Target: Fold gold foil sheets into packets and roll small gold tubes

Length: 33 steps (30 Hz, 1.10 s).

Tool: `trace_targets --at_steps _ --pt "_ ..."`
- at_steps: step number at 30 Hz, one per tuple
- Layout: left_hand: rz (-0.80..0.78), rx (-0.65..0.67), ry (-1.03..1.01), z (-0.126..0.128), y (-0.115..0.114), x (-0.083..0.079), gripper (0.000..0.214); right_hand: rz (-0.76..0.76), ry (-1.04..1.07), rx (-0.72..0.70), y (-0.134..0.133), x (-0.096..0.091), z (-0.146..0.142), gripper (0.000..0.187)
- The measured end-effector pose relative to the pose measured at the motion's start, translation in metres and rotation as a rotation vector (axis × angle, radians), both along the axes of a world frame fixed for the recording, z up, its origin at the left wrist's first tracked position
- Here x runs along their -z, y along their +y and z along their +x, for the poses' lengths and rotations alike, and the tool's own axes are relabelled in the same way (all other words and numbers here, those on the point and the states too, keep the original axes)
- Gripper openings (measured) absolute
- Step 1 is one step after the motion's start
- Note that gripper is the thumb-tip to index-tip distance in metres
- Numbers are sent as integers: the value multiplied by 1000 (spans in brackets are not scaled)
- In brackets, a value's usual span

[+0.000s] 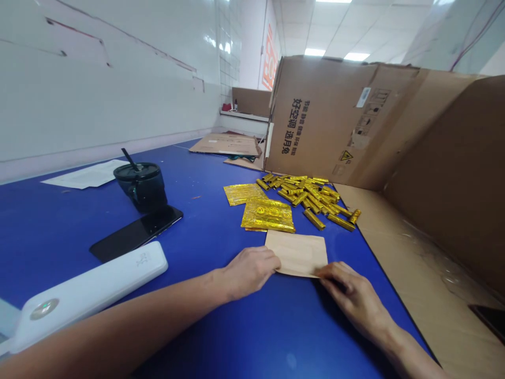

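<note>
A tan sheet of paper lies on the blue table between my hands. My left hand pinches its near left corner with closed fingers. At the near right corner, my right hand grips the edge between thumb and fingers. Just beyond the paper lie flat gold foil sheets, with another gold foil sheet partly under them. Farther right is a loose heap of rolled gold foil tubes. Part of the paper's near edge is covered by my fingertips.
On the left are a dark lidded mug with a straw, a black phone and a long white device. A large cardboard box stands open along the right. Flattened cardboard and a white sheet lie farther back.
</note>
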<state>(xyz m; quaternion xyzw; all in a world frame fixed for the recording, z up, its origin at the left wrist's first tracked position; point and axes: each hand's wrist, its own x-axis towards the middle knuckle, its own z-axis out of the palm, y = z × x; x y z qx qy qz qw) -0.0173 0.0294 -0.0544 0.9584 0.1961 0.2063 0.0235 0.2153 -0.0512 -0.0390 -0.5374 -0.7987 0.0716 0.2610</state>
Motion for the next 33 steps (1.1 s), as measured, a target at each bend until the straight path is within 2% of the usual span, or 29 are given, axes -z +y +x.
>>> trace_targets --at_steps 6,10,14,21,26,33 --pt "-269 -79 -79 0 -3 -9 13 -199 70 33 1 -4 3 21" --pt "-452 -152 -141 2 -6 -11 12 -337 194 65 2 -7 3 22" --pt "-551 -212 -194 6 -9 -11 12 -403 311 106 4 -6 4 24" --pt "-498 -298 -167 8 -9 -11 12 -387 378 224 9 1 4 26" --pt "-409 -345 -89 9 -13 -10 10 -330 229 288 9 3 1 22" --pt "-315 -406 48 11 -15 -11 8 -309 4 381 7 -6 -11 18"
